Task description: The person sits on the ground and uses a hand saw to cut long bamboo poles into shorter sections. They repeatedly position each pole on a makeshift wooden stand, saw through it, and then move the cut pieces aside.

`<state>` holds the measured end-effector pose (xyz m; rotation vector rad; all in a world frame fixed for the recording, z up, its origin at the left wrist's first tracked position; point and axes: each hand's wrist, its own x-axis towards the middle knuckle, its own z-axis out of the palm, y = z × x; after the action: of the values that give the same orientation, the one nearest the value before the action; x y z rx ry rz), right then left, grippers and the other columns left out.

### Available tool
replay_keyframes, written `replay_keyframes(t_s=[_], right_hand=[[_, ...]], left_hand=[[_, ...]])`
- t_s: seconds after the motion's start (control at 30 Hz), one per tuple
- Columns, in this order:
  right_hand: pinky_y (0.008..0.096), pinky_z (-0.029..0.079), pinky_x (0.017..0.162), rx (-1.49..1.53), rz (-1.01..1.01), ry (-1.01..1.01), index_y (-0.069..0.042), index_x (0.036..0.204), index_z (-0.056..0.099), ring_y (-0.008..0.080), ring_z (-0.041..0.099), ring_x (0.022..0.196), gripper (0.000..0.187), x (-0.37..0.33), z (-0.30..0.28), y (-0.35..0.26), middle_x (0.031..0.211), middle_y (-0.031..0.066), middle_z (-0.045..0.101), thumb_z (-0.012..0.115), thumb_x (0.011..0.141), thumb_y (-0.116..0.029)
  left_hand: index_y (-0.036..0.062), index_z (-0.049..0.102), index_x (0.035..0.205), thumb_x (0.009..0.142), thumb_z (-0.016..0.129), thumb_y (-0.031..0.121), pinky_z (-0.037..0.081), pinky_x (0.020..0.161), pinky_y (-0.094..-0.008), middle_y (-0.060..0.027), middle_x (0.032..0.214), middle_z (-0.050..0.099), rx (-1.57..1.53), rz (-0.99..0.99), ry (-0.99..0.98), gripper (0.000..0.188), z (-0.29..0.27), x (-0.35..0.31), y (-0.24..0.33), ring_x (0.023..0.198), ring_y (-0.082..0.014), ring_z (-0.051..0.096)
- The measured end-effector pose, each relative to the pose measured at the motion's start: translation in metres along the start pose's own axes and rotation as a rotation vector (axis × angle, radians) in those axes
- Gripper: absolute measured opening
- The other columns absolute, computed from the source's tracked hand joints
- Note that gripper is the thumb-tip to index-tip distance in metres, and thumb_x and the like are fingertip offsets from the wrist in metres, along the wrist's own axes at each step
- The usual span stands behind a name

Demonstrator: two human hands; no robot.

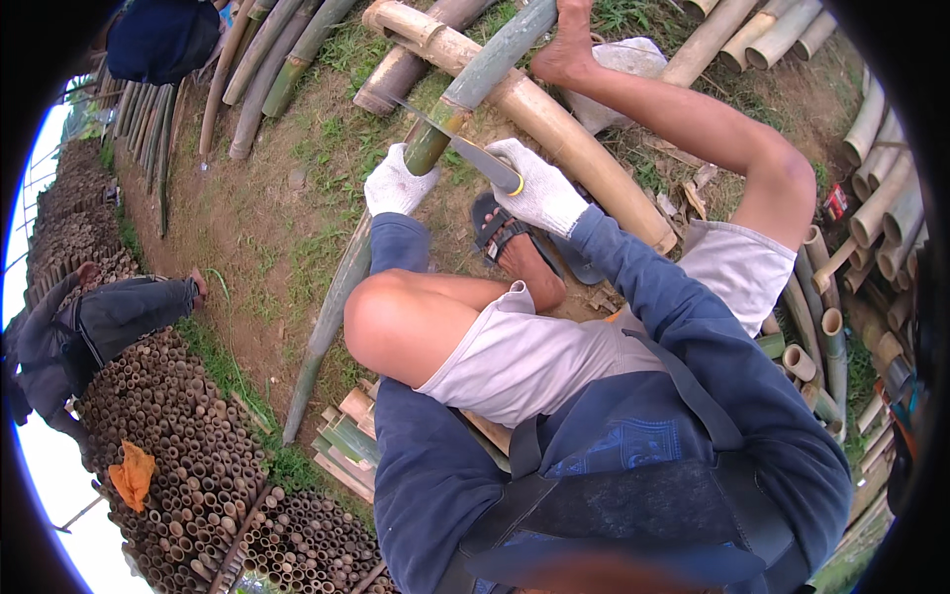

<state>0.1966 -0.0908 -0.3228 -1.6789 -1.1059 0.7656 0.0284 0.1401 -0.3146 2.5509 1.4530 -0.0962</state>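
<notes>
My left hand, in a white knit glove, is closed around a green bamboo pole. The pole slants from the top of the view down to the lower left, apparently continuing below that hand. In my gloved right hand is the handle end of a hand saw with a yellow collar. Its tapering blade crosses the pole just beyond my left hand; teeth are too small to make out. A thicker tan bamboo pole lies crosswise under the green one. My bare foot rests against the green pole's far part.
My other foot wears a black sandal, with a loose sandal beside it. Bamboo poles are piled at right. Stacked cut bamboo fills the lower left, with an orange cloth on it. Another person is at far left.
</notes>
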Motion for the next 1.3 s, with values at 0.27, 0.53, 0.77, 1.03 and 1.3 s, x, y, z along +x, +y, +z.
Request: replay_keyframes(t_s=[0.27,0.53,0.77,1.03,1.3], right_hand=[[0.0417,0.057,0.106,-0.105,0.173,-0.041,-0.001,0.146,0.061,0.0375,0.073,0.123,0.053,-0.239,-0.129,-0.048,0.13,0.0213,0.07,0.073,0.095,0.003],[0.0516,0.059,0.106,-0.002,-0.101,0.02,-0.013,0.142,0.06,0.0446,0.07,0.126,0.049,0.014,-0.003,0.005,0.131,0.0224,0.072,0.077,0.096,-0.02],[0.0406,0.059,0.106,-0.074,-0.022,0.007,-0.007,0.149,0.06,0.0351,0.075,0.124,0.054,-0.14,-0.07,-0.008,0.134,0.019,0.07,0.073,0.098,-0.002],[0.0445,0.058,0.106,-0.079,-0.006,0.012,-0.006,0.146,0.063,0.0397,0.072,0.125,0.057,-0.155,-0.092,-0.034,0.134,0.02,0.071,0.076,0.09,0.0],[0.0514,0.058,0.106,0.038,-0.132,0.085,-0.011,0.141,0.06,0.0459,0.069,0.128,0.049,-0.012,0.005,0.021,0.133,0.0244,0.071,0.076,0.095,-0.014]], left_hand=[[0.0162,0.071,0.135,0.079,0.091,0.056,0.062,0.099,-0.0516,-0.0203,0.117,0.083,-0.06,0.056,0.026,0.071,0.009,0.005,-0.012,0.111,-0.0438,0.079],[0.0164,0.072,0.135,0.079,0.09,0.055,0.062,0.098,-0.0511,-0.02,0.117,0.083,-0.019,0.038,0.021,0.07,0.001,0.001,-0.005,0.11,-0.0428,0.08],[0.0156,0.073,0.133,0.08,0.089,0.055,0.063,0.095,-0.0511,-0.0198,0.113,0.084,0.001,0.071,0.056,0.068,0.004,-0.001,-0.006,0.106,-0.0409,0.081],[0.0152,0.071,0.132,0.081,0.089,0.053,0.062,0.097,-0.0522,-0.0197,0.115,0.083,-0.046,0.05,0.012,0.066,0.005,0.005,-0.007,0.108,-0.044,0.08],[0.0169,0.072,0.132,0.081,0.087,0.052,0.062,0.098,-0.0533,-0.0216,0.117,0.083,-0.015,0.015,0.016,0.064,0.002,-0.001,-0.002,0.11,-0.0449,0.079]])
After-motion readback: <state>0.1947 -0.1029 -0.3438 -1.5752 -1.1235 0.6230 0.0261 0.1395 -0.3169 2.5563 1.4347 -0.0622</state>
